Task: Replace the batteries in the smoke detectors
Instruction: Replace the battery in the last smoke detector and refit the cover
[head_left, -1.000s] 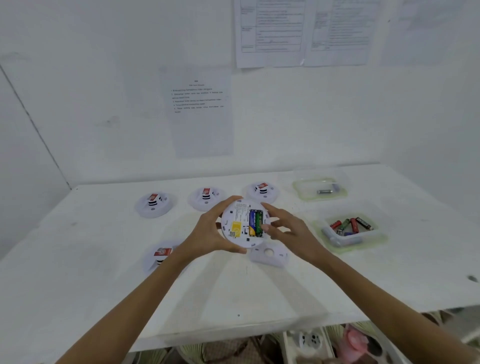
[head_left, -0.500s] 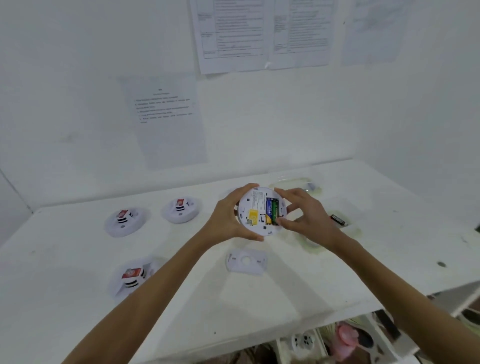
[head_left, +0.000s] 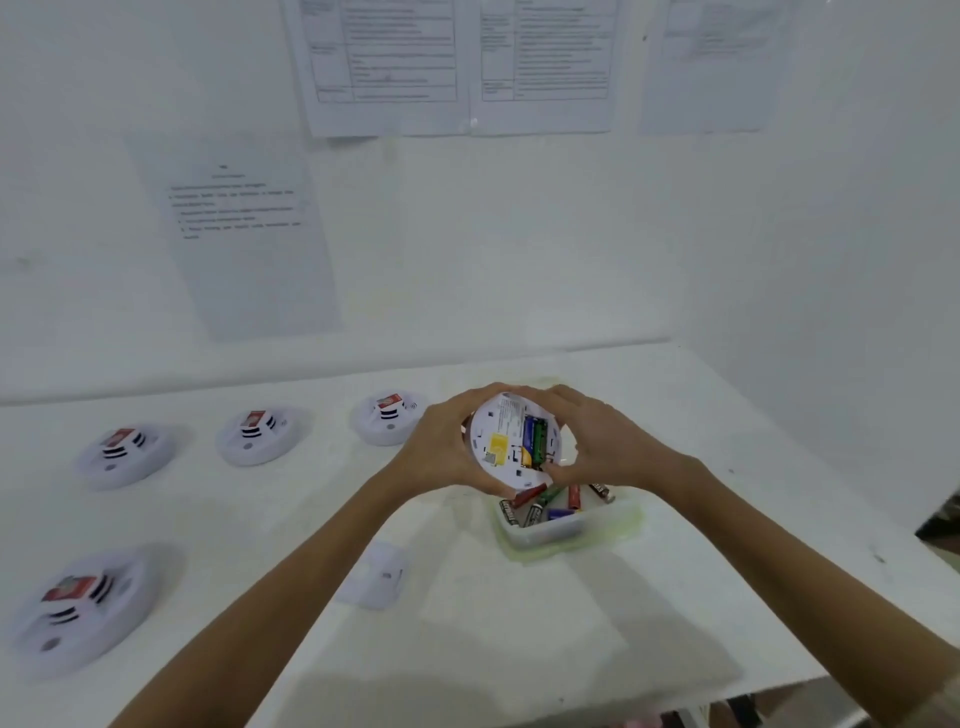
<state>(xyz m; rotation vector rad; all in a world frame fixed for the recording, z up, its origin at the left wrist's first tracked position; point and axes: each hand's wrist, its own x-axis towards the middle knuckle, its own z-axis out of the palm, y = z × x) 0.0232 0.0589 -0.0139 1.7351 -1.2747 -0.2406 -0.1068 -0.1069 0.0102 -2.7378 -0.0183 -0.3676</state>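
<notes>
gripping the smoke detector (head_left: 498, 441) from both sides, the two hands hold it raised off the surface (head_left: 519, 623) with its back turned toward the camera. the left hand (head_left: 436, 452) curls round the left rim, fingers over the top edge and thumb under the bottom. the right hand (head_left: 613, 447) wraps the right rim the same way, and its thumb (head_left: 560, 475) presses at the lower end of the open battery bay. in the bay a blue cell and a green cell (head_left: 535, 441) sit side by side, with a yellow label to their left.

beneath the hands, toward the right edge of the surface, a clear container (head_left: 545, 535) holds loose batteries (head_left: 550, 501) in red, green, black and blue. a small white cover plate (head_left: 376, 574) lies flat near the middle, beside the left forearm. three other detectors (head_left: 257, 434) stand in a row along the far edge, and a fourth detector (head_left: 78, 608) sits near the front left corner. each of these carries a red tag on top. printed sheets (head_left: 384, 57) hang on the wall behind, too blurred to read.
</notes>
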